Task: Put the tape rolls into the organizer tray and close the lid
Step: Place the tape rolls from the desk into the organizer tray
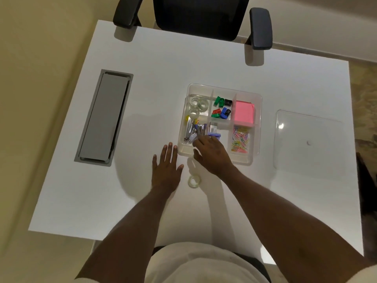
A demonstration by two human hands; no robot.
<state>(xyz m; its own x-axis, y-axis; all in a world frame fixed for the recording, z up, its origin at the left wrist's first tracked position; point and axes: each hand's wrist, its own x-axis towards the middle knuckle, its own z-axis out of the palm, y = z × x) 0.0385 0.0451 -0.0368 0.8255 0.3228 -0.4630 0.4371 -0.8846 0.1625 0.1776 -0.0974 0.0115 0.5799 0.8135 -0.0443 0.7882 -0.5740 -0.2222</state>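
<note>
A clear organizer tray sits mid-table with its lid off. Three clear tape rolls lie in its far-left compartment. One more clear tape roll lies on the table in front of the tray, between my wrists. My left hand rests flat on the table, fingers apart, just left of the tray's near corner. My right hand hovers over the tray's near-left part, fingers spread above the staplers, holding nothing. The clear lid lies flat on the table, right of the tray.
The tray also holds coloured sharpeners, a pink sticky-note pad, coloured paper clips and staplers. A grey cable hatch is set into the white table at left. A black office chair stands at the far edge.
</note>
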